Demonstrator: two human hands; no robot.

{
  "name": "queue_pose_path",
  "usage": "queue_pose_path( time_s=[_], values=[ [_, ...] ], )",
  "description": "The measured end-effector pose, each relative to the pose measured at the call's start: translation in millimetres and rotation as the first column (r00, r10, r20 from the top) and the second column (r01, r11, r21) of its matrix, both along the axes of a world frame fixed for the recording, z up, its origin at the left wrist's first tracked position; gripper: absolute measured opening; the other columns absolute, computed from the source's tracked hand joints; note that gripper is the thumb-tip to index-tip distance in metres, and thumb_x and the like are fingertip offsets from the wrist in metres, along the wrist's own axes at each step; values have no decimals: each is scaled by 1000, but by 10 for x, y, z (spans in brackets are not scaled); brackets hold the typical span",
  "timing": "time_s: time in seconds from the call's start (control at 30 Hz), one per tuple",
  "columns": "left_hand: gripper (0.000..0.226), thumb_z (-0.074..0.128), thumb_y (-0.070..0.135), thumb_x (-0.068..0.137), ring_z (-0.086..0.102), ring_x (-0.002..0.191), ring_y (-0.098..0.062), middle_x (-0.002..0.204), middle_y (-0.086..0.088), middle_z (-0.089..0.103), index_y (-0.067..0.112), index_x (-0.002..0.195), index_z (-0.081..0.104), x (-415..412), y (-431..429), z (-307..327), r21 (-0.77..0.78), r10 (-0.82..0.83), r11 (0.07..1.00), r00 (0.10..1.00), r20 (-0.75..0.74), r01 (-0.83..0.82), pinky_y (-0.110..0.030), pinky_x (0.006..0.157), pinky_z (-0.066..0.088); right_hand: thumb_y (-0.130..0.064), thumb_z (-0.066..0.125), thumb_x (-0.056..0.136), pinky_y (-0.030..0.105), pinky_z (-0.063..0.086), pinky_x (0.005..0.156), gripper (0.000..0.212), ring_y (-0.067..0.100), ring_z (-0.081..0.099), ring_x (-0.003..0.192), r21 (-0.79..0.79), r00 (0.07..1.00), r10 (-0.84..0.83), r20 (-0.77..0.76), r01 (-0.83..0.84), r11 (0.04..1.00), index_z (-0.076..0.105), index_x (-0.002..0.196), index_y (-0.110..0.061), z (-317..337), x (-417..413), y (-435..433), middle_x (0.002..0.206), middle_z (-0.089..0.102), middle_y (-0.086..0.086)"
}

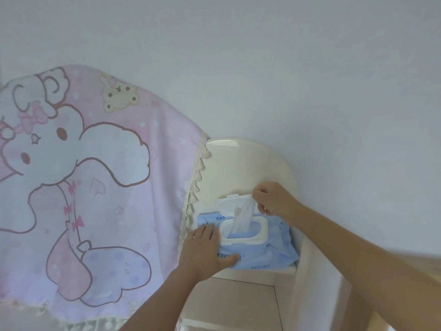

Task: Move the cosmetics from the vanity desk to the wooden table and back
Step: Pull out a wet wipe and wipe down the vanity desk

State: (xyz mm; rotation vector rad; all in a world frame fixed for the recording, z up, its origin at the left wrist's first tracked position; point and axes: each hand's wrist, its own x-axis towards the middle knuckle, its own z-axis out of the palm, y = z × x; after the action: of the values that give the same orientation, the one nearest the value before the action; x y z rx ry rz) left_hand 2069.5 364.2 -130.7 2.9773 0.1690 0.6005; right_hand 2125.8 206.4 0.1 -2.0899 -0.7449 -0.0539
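Nearest, the left hand (205,252) lies flat with straight fingers, pressing down on the blue wipes pack (274,249), which sits on a cream shelf (284,273). Its white lid (232,203) is flipped open. Just beyond, the right hand (274,199) pinches a wipe (242,217) that stands half out of the opening. A pink cartoon cloth (95,175) hangs to the left, touching the pack's edge, against a white wall (310,68).
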Motion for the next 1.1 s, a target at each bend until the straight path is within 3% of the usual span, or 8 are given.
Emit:
queue_pose_path(
  time_s=[0.23, 0.37, 0.43, 0.63, 0.73, 0.83, 0.93, 1.1],
  values=[
    [120, -1, 79, 44, 8, 142, -17, 154, 0, 14, 15, 145, 15, -17, -8, 28, -18, -11, 1000, 1000, -12, 11, -31, 113, 7, 1, 37, 90, 21, 33, 42, 29, 9, 42, 34, 503, 912, 115, -393, 108, 857, 46, 64, -6, 132, -62, -9, 49, 47, 5],
    [118, -1, 78, 44, 12, 141, -17, 151, 1, 21, 16, 142, 21, -12, -15, 14, 9, 1, 1000, 1000, 18, -2, -30, 112, 11, 1, 39, 90, 16, 36, 38, 33, 7, 42, 34, 799, 934, 128, -332, 207, 564, 43, 59, -10, 518, -91, -108, 37, 42, -2],
    [118, -2, 78, 44, 15, 140, -17, 150, 0, 24, 15, 140, 25, 9, -11, 10, 22, 5, 1000, 1000, 31, -6, -30, 111, 13, 0, 39, 89, 17, 36, 40, 33, 12, 44, 44, 802, 966, 83, -243, 152, 577, 42, 58, -10, 710, -170, -182, 46, 42, 2],
    [117, -3, 78, 45, 23, 136, -17, 145, 0, 32, 13, 136, 30, 29, 11, -21, 35, -8, 999, 998, 55, 6, -30, 108, 20, -8, 34, 93, 20, 35, 47, 25, 18, 50, 62, 302, 958, -124, 260, 41, 953, 46, 73, -16, 892, -625, -313, 70, 58, 8],
    [119, -4, 78, 44, 24, 135, -17, 144, -1, 32, 12, 137, 30, 30, 1, 1, 32, -13, 999, 999, 46, 12, -31, 108, 21, -10, 31, 95, 14, 33, 46, 11, 9, 45, 53, 161, 807, -176, 563, 102, 982, 40, 91, -13, 944, -913, -441, 67, 49, 4],
    [122, -5, 79, 43, 22, 137, -19, 146, -3, 30, 11, 139, 27, 4, -4, 0, 32, -22, 999, 999, 24, 21, -33, 109, 19, -11, 30, 97, 14, 31, 43, 8, 5, 40, 44, 19, 739, -144, 659, 175, 984, 38, 97, -13, 874, -1145, -514, 57, 38, -1],
    [116, 0, 79, 49, 24, 135, -20, 142, -6, 35, 10, 137, 30, -21, 25, 31, -5, -74, 997, 995, 66, 75, -35, 108, 22, -13, 32, 97, 11, 33, 44, 6, 3, 42, 43, -256, 809, -10, 588, 198, 946, 38, 96, -14, 524, -1255, -553, 55, 36, -5],
    [57, 40, 45, 82, 38, 114, -27, 120, -23, 52, 7, 124, 43, -289, 71, -167, -134, -215, 923, 773, 597, 360, -42, 99, 31, -28, 62, 85, 13, 32, 53, 19, 5, 38, 57, -491, 999, -40, 16, 43, 870, 48, 74, -23, -539, -1266, -769, 66, 41, -9]
  ],
)
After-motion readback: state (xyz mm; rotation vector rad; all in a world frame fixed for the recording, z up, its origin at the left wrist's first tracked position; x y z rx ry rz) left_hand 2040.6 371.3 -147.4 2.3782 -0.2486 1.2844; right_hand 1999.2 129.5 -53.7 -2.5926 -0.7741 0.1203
